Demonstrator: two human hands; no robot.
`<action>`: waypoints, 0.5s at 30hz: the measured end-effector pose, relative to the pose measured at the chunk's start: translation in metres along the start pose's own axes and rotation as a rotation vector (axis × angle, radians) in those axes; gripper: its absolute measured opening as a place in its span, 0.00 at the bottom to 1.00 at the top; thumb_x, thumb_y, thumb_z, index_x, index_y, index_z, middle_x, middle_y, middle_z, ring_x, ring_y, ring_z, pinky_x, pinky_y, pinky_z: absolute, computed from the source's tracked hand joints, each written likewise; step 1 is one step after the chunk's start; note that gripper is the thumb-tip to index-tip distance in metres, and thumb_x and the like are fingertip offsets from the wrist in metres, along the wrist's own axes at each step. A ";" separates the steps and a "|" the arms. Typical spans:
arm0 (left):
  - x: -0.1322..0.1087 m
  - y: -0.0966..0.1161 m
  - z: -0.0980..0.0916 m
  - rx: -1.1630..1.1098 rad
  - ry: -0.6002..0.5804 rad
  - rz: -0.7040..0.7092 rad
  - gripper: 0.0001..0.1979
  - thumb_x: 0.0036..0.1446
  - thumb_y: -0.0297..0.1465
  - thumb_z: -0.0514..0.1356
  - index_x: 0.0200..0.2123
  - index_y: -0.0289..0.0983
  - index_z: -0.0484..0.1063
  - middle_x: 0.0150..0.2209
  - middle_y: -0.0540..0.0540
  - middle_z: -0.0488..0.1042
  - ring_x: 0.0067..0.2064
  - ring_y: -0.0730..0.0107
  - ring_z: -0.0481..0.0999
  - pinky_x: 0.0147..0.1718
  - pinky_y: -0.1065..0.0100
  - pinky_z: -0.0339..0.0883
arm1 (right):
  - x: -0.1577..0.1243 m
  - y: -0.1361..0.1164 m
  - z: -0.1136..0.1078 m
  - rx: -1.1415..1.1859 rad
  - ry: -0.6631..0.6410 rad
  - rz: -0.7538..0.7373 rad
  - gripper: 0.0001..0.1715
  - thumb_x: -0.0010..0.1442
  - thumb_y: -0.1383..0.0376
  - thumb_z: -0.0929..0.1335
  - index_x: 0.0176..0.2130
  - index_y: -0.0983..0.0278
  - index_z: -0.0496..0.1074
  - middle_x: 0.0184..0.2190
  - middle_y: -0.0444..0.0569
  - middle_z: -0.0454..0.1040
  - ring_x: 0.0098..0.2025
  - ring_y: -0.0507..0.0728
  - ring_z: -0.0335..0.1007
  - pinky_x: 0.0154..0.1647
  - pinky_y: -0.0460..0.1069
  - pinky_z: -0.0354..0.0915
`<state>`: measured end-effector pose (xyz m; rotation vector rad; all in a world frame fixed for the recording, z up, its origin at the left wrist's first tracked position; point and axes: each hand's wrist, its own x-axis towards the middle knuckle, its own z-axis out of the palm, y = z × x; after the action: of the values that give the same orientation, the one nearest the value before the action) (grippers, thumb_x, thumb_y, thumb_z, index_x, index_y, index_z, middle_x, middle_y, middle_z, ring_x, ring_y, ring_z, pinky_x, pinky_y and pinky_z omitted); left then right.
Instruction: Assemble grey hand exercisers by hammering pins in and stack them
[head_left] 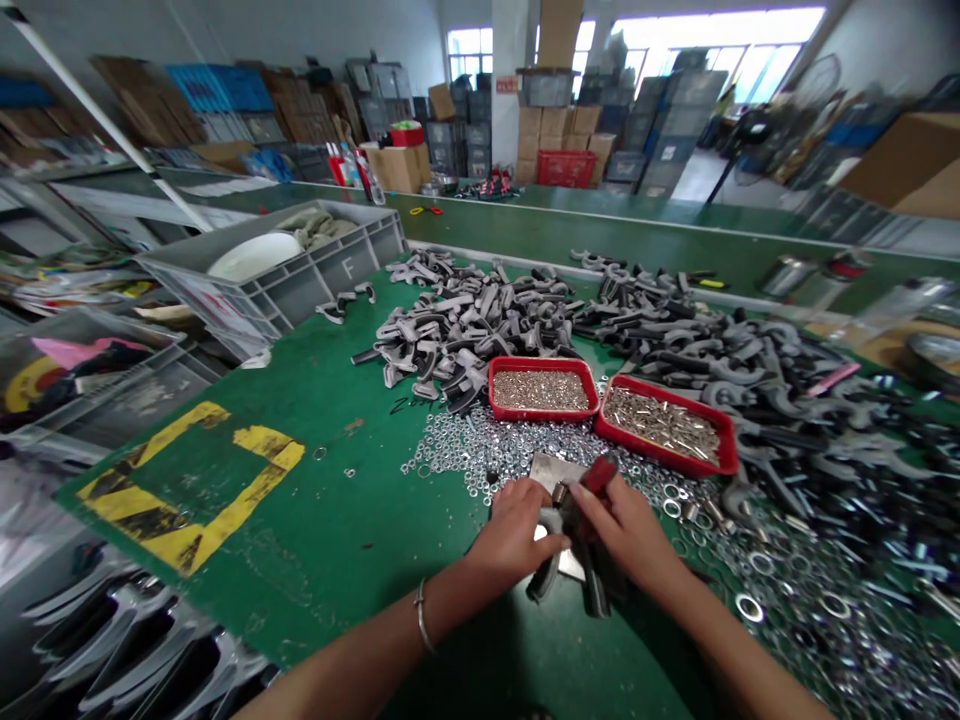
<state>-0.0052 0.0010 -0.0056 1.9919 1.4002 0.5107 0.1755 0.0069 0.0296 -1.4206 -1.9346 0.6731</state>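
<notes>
Over a pale metal plate (pixel 549 468) at the table's near middle, my left hand (pixel 517 530) is closed on a hand-tool part (pixel 592 582) with a grey metal head and dark handles that hang toward me. My right hand (pixel 630 530) is closed around a red-handled piece (pixel 600 473) at that same part; its exact kind does not show. A small shiny metal cylinder (pixel 559 492) sits between the two hands. My fingers partly hide the contact points.
Just beyond the hands lie loose metal rings (pixel 465 455), a red tray (pixel 544 413) of tiny metal bits and another red tray (pixel 675 462) of pins. Grey tool parts (pixel 480 315) are heaped behind. A grey crate (pixel 330 262) stands left; yellow tape (pixel 161 430) marks the table.
</notes>
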 end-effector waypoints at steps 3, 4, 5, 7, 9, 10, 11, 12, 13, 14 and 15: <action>0.003 0.005 -0.003 0.016 -0.006 -0.015 0.15 0.54 0.37 0.66 0.42 0.38 0.69 0.46 0.44 0.70 0.50 0.56 0.66 0.49 0.58 0.59 | 0.010 -0.020 -0.014 0.312 -0.013 0.049 0.22 0.66 0.51 0.60 0.30 0.62 0.70 0.15 0.36 0.70 0.13 0.50 0.62 0.15 0.44 0.64; 0.003 0.007 -0.003 0.021 -0.002 -0.014 0.15 0.54 0.37 0.66 0.42 0.38 0.69 0.46 0.44 0.70 0.50 0.56 0.66 0.50 0.58 0.59 | 0.012 -0.022 -0.019 0.444 -0.009 0.090 0.24 0.68 0.51 0.56 0.32 0.61 0.69 0.13 0.34 0.67 0.10 0.50 0.57 0.12 0.44 0.61; 0.003 0.008 -0.003 0.027 0.005 -0.013 0.16 0.54 0.37 0.66 0.43 0.38 0.69 0.46 0.44 0.70 0.50 0.55 0.66 0.51 0.57 0.59 | 0.014 -0.020 -0.024 0.570 0.005 0.140 0.24 0.70 0.51 0.53 0.34 0.60 0.68 0.13 0.33 0.65 0.09 0.50 0.53 0.10 0.44 0.59; 0.002 0.010 -0.002 0.039 0.019 -0.019 0.17 0.54 0.38 0.66 0.43 0.37 0.69 0.46 0.44 0.70 0.50 0.55 0.67 0.51 0.57 0.60 | 0.016 -0.003 -0.033 0.696 0.009 0.263 0.22 0.70 0.50 0.54 0.35 0.58 0.65 0.15 0.35 0.65 0.11 0.51 0.56 0.13 0.45 0.60; 0.001 0.010 -0.003 0.058 0.036 -0.023 0.18 0.54 0.41 0.67 0.43 0.37 0.69 0.47 0.43 0.70 0.50 0.54 0.67 0.51 0.56 0.60 | 0.015 0.027 -0.045 0.538 -0.053 0.392 0.23 0.66 0.46 0.58 0.31 0.59 0.64 0.15 0.40 0.67 0.15 0.53 0.64 0.19 0.47 0.64; 0.003 0.010 -0.005 0.067 0.043 -0.013 0.20 0.53 0.42 0.67 0.44 0.36 0.69 0.47 0.42 0.70 0.51 0.53 0.67 0.51 0.55 0.61 | 0.014 0.044 -0.053 0.393 -0.103 0.454 0.23 0.64 0.44 0.60 0.29 0.59 0.64 0.14 0.41 0.67 0.15 0.54 0.65 0.19 0.47 0.63; 0.007 0.008 -0.009 0.073 0.047 0.013 0.22 0.53 0.43 0.67 0.46 0.36 0.69 0.48 0.41 0.70 0.51 0.53 0.67 0.52 0.55 0.61 | 0.013 0.059 -0.062 0.282 -0.127 0.496 0.23 0.60 0.44 0.64 0.29 0.59 0.64 0.14 0.42 0.68 0.15 0.55 0.65 0.18 0.48 0.62; 0.014 0.005 -0.015 0.076 0.048 0.055 0.22 0.55 0.43 0.66 0.48 0.37 0.69 0.49 0.41 0.70 0.52 0.54 0.67 0.53 0.55 0.61 | 0.011 0.071 -0.073 0.168 -0.123 0.508 0.22 0.57 0.44 0.67 0.29 0.59 0.66 0.16 0.44 0.71 0.15 0.56 0.66 0.18 0.49 0.62; 0.024 0.002 -0.023 0.084 0.043 0.099 0.20 0.57 0.42 0.64 0.49 0.37 0.69 0.49 0.42 0.71 0.52 0.56 0.68 0.54 0.56 0.60 | 0.011 0.080 -0.084 0.059 -0.085 0.487 0.22 0.55 0.45 0.68 0.31 0.60 0.68 0.19 0.46 0.74 0.17 0.58 0.69 0.20 0.50 0.63; 0.038 -0.001 -0.033 0.100 0.039 0.135 0.17 0.61 0.40 0.61 0.50 0.39 0.69 0.49 0.43 0.72 0.53 0.58 0.68 0.55 0.58 0.60 | 0.012 0.084 -0.094 -0.045 -0.034 0.436 0.21 0.54 0.46 0.69 0.34 0.60 0.70 0.23 0.49 0.77 0.21 0.61 0.73 0.24 0.51 0.65; 0.053 -0.004 -0.044 0.129 0.043 0.158 0.13 0.64 0.38 0.57 0.49 0.40 0.69 0.49 0.45 0.72 0.53 0.60 0.69 0.57 0.59 0.59 | 0.014 0.085 -0.102 -0.148 0.011 0.366 0.21 0.55 0.46 0.68 0.37 0.60 0.72 0.28 0.52 0.79 0.28 0.63 0.76 0.29 0.53 0.68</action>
<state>-0.0172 0.0639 0.0204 2.2194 1.3379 0.5475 0.3015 0.0480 0.0389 -1.8933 -1.7613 0.6932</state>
